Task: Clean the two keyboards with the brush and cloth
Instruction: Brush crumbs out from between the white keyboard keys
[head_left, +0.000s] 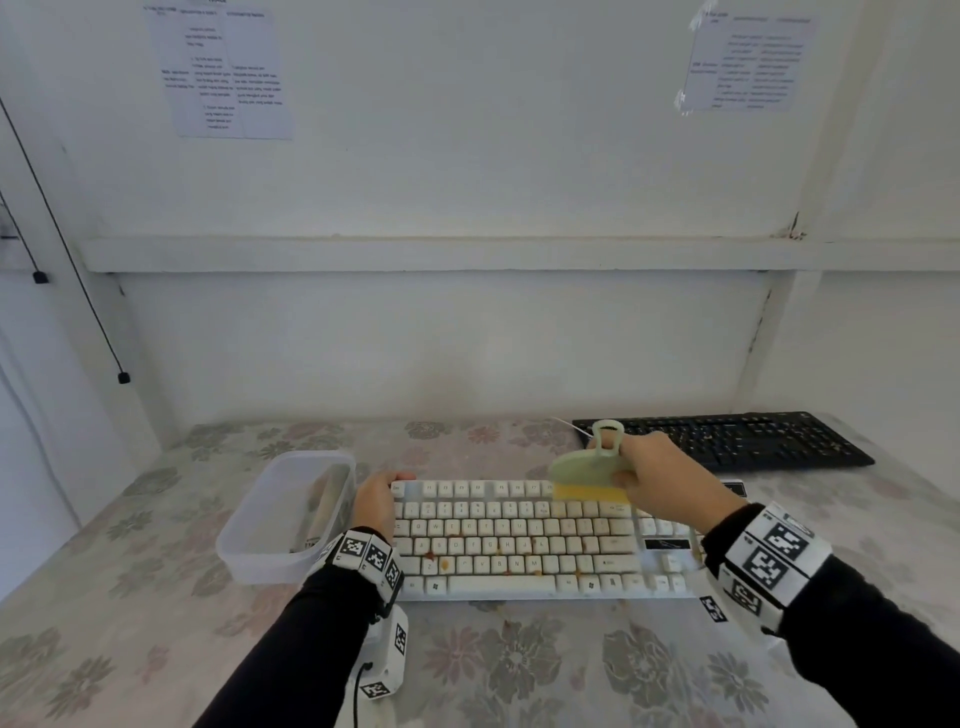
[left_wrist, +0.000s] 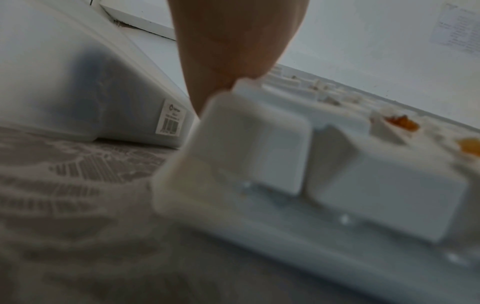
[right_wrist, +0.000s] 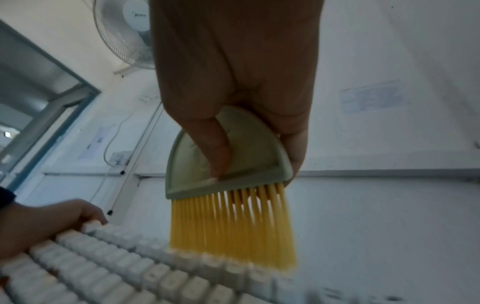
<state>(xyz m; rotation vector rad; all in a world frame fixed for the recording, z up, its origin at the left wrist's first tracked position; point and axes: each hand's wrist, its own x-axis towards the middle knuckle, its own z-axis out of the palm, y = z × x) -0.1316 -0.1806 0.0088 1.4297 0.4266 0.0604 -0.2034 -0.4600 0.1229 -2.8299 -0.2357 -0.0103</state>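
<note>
A white keyboard (head_left: 519, 540) with brown and orange stains lies across the middle of the table. My left hand (head_left: 376, 499) grips its far left corner, fingers curled over the top edge (left_wrist: 241, 82). My right hand (head_left: 660, 478) holds a pale green brush (head_left: 592, 467) with yellow bristles (right_wrist: 233, 228), thumb pressed on its flat back. The bristle tips touch the upper key rows right of centre. A black keyboard (head_left: 727, 439) sits at the back right. I see no cloth in any view.
A translucent plastic tub (head_left: 288, 514) stands just left of the white keyboard, close to my left hand, with something pale inside. The table wears a floral cover (head_left: 519, 665). A wall and ledge run along the back.
</note>
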